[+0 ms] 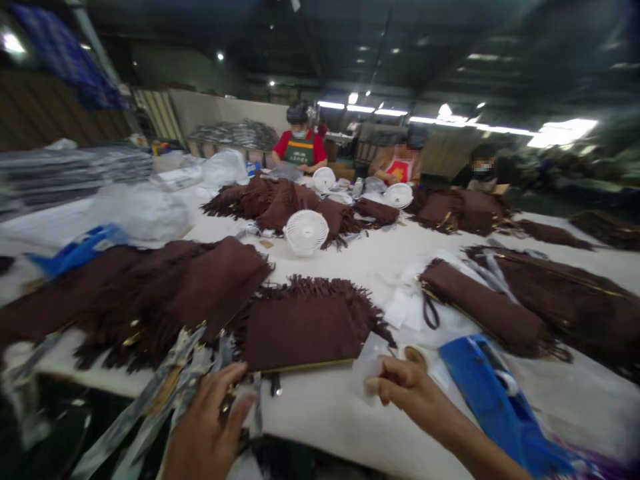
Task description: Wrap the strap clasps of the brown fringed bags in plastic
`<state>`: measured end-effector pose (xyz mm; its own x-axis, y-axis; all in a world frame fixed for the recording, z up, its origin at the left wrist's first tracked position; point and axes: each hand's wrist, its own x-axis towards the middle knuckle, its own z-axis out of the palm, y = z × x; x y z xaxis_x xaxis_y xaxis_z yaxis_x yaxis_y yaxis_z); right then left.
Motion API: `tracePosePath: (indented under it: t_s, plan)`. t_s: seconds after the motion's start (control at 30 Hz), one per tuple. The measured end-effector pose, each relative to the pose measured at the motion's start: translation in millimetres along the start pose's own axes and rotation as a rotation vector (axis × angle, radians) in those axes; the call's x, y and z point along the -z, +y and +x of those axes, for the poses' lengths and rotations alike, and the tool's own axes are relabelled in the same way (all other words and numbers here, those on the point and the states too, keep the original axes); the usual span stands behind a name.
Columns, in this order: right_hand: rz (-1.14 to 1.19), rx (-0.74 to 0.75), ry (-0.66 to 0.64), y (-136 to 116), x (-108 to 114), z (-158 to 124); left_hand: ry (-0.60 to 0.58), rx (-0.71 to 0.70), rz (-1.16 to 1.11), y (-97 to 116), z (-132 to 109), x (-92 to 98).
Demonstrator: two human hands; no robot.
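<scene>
A brown fringed pouch (303, 330) lies flat on the white table (320, 407) in front of me, a gold zip along its near edge. At its lower left corner, my left hand (210, 420) has thumb and fingers closed around a small metal fitting (227, 403), partly hidden by the fingers. Wrapped straps (173, 387) hang over the table edge beside that hand. Close to the pouch's lower right corner, my right hand (407, 390) pinches a small translucent white sheet (369, 363). A dark zip pull (276, 385) shows below the pouch.
Brown fringed pouches (200, 280) are heaped to the left, with more (485, 303) at right. A blue holder (493, 393) sits right of my right hand, another (77, 248) far left. A white fan (306, 232) stands mid-table. Several people (300, 150) work across the table.
</scene>
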<state>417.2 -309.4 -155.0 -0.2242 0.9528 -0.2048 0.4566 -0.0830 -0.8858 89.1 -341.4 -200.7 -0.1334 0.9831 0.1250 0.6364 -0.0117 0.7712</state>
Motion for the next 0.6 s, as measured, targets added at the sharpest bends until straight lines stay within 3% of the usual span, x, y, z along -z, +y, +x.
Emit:
tracePosePath:
  t_s: [0.03,0.1,0.2,0.27,0.33,0.43,0.6]
  plan:
    - [0.141,-0.018,-0.054,-7.9,-17.6,-0.6,-0.090,-0.008,-0.184,11.4,-3.2,0.2]
    - [0.369,-0.053,-0.117,-19.6,-50.7,0.8,-0.399,0.035,-0.599,30.1,-9.2,-8.4]
    - [0.572,-0.088,-0.067,-25.6,-91.4,5.9,-0.644,0.223,-0.967,35.8,-20.4,-28.2]
    - [0.640,-0.105,0.003,-23.3,-110.4,9.0,-0.619,0.353,-1.001,25.7,-29.9,-34.4]
    - [0.661,-0.115,0.022,-18.7,-123.9,10.4,-0.503,0.430,-0.925,11.4,-39.0,-30.6]
    - [0.625,-0.132,-0.020,-12.9,-138.9,9.4,-0.397,0.419,-0.760,-6.9,-49.7,-11.2]
    - [0.478,-0.164,-0.115,-6.8,-166.0,7.7,-0.420,0.411,-0.655,-27.7,-65.9,17.2]
